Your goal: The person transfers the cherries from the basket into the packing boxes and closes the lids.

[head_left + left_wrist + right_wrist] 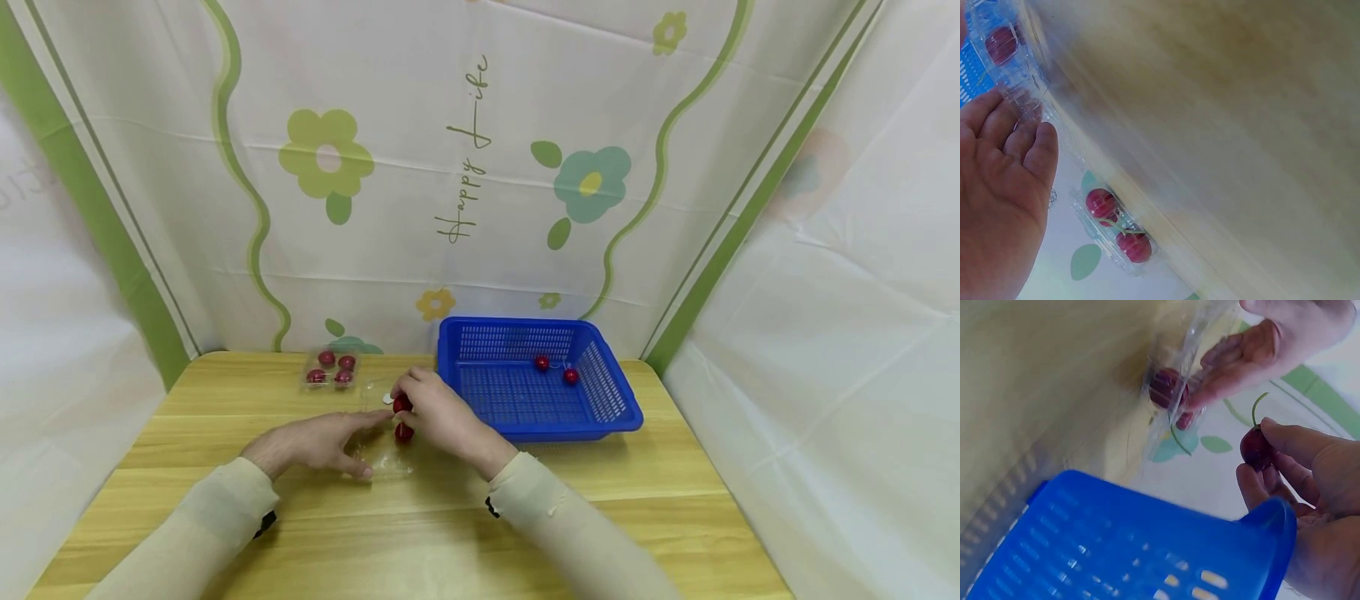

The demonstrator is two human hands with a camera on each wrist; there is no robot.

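Observation:
Between thumb and fingertips, my right hand [442, 414] pinches a dark red cherry with a green stem [1258, 449], above an open clear plastic box [386, 462]. Another cherry [1168, 387] sits in that box, at its side nearest the basket. My left hand [318, 442] lies along the box's left side, its fingers fairly straight and fingertips against the clear plastic [1021, 94]. In the head view, the right fingers partly cover the pinched cherry.
Right of the hands stands a blue plastic basket [525, 435] with two red cherries [542, 362] inside. A second clear box [308, 367] holding several cherries [346, 362] sits at the table's back left. A patterned curtain [405, 208] hangs behind the wooden table [375, 550].

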